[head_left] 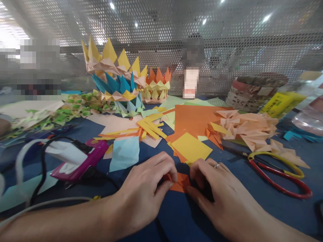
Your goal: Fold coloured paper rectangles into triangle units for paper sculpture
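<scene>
Between my two hands a small folded piece of orange paper (179,184) lies low over the blue tabletop. My left hand (155,179) pinches its left end between thumb and curled fingers. On the right end, my right hand (210,183), with a ring on one finger, pinches it in the same way. The fingertips partly cover the paper's ends. Just beyond my hands, a yellow paper square (191,148) rests on orange sheets. A light blue paper square (124,153) is to the left, past my left hand.
Scissors (277,174) with red and yellow handles lie at the right. A purple power strip (80,161) with cables sits at the left. Folded paper crowns (116,64) stand behind, before a perforated metal screen (161,30). Peach folded pieces (249,127) are heaped at the right.
</scene>
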The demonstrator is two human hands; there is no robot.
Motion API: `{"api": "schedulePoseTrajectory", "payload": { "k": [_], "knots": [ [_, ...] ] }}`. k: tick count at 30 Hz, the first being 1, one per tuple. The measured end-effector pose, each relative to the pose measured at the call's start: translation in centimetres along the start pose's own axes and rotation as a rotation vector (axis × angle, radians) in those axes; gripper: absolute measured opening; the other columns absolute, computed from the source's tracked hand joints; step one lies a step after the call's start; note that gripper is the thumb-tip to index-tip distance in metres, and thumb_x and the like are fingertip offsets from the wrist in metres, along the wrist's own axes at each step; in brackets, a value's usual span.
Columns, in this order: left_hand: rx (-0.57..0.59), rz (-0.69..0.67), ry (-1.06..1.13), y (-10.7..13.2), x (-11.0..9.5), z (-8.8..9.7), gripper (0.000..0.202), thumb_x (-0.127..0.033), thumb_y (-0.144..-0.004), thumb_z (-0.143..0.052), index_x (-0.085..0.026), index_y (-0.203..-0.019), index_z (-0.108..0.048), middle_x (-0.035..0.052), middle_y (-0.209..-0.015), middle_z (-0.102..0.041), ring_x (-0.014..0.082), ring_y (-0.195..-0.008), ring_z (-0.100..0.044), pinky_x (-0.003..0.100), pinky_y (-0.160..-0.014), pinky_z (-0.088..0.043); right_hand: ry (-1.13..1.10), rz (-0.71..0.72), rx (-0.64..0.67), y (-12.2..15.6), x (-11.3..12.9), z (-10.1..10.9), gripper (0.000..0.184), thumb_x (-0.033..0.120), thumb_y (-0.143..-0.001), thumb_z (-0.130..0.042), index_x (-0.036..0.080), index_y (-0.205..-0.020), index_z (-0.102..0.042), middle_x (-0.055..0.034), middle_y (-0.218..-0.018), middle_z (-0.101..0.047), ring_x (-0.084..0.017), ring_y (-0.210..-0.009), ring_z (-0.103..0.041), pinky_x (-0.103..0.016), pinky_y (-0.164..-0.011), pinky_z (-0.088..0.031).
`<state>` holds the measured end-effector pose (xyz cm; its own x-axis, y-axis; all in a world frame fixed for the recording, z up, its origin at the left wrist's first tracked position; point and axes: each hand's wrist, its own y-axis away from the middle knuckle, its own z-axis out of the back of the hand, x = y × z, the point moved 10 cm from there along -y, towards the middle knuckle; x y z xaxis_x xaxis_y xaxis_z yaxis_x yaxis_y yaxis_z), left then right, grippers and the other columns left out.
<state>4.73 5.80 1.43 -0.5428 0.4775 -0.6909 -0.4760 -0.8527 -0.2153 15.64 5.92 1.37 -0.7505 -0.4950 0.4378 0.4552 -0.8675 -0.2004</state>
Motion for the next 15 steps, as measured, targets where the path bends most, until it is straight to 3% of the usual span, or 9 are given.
{"api": "schedulePoseTrajectory", "payload": {
  "k": [7,12,15],
  "knots": [
    [0.023,-0.047,-0.068,0.7,-0.4,-0.2,0.025,-0.003,-0.089,-0.043,-0.025,-0.1,-0.048,-0.001,-0.104,-0.053,0.0152,-0.093,-0.052,0.029,-0.082,-0.043,-0.018,0.042,0.049,0.2,0.1,-0.4,0.026,0.011,-0.084,-0.058,0.028,-0.103,-0.05,0.002,-0.08,-0.06,-0.022,-0.082,-0.055,-0.035,-0.07,-0.036],
    [0.102,-0.289,-0.248,1.7,-2.3,-1.3,0.028,-0.003,-0.093,-0.036,-0.02,-0.104,-0.055,0.0014,-0.107,-0.057,0.0173,-0.097,-0.053,0.027,-0.08,-0.049,-0.054,0.092,0.053,0.3,0.3,-0.5,0.035,0.013,-0.088,-0.056,0.035,-0.115,-0.049,0.0033,-0.102,-0.065,-0.021,-0.091,-0.056,-0.037,-0.078,-0.037],
    [0.117,-0.397,-0.325,2.1,-3.2,-1.5,0.026,-0.007,-0.096,-0.035,-0.014,-0.098,-0.059,0.0042,-0.098,-0.061,0.0171,-0.09,-0.056,0.026,-0.075,-0.052,-0.059,0.104,0.073,0.3,0.4,-0.7,0.034,0.013,-0.088,-0.057,0.036,-0.113,-0.052,0.0045,-0.1,-0.066,-0.021,-0.09,-0.057,-0.037,-0.077,-0.037]
  ]
}}
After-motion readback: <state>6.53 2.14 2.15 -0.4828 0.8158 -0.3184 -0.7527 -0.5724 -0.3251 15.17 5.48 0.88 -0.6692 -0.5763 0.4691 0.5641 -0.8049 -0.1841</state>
